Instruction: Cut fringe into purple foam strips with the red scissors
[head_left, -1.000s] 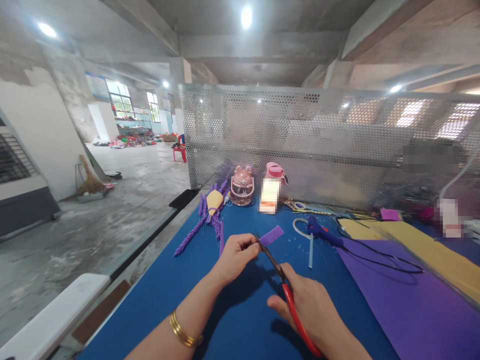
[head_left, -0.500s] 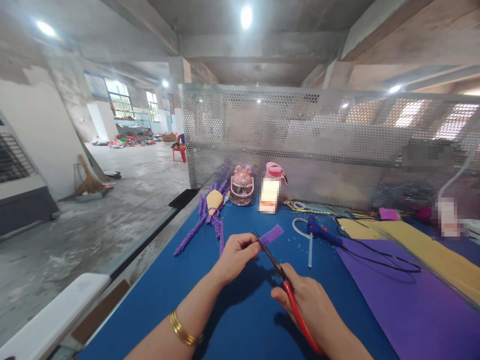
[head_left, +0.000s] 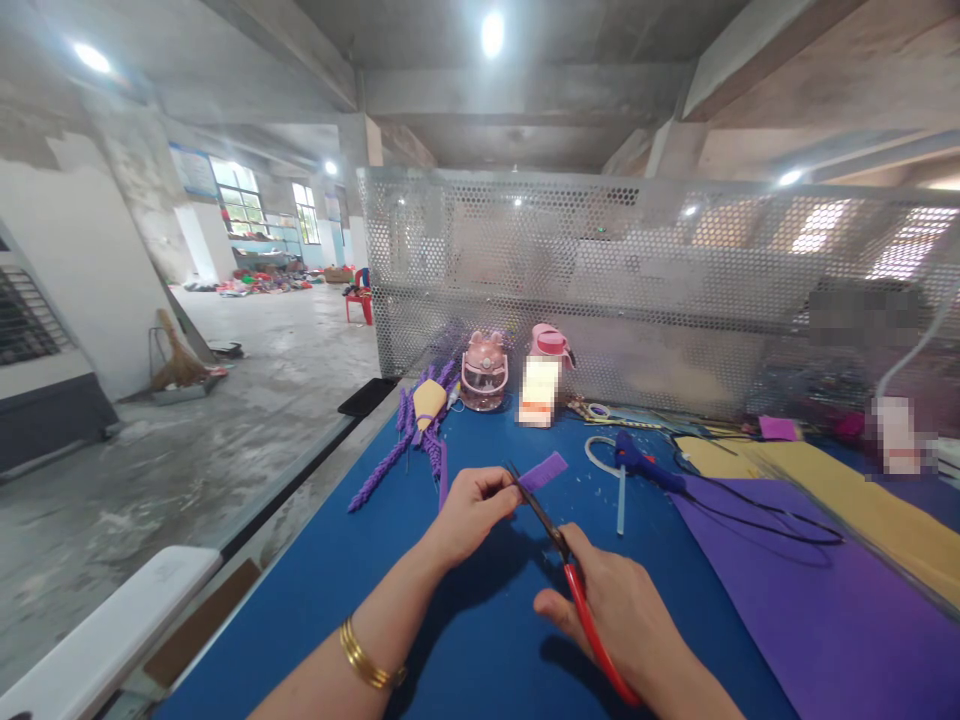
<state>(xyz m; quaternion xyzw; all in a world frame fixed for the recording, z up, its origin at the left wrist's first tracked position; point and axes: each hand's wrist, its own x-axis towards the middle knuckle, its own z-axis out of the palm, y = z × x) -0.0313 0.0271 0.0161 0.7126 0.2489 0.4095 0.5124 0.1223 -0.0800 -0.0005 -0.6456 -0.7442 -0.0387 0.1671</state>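
Observation:
Between the pinched thumb and fingers of my left hand is one end of a short purple strip, which looks finely slit along its length. My right hand grips the red-handled scissors, its thumb standing away from the other fingers. The dark blades cross the strip right beside my left fingertips. Behind my left hand lie a bunch of purple lavender-like stems with a yellow wrapped piece on top, and a narrow purple strip.
A blue glue gun with its cord lies right of the hands, near a large purple sheet and yellow sheets. Pink bottles stand at the back before a perforated metal panel. Small scraps dot the blue table.
My right thumb has moved a little outward to the left, and the scissor handles have shifted slightly. My left hand and the strip stay almost where they were.

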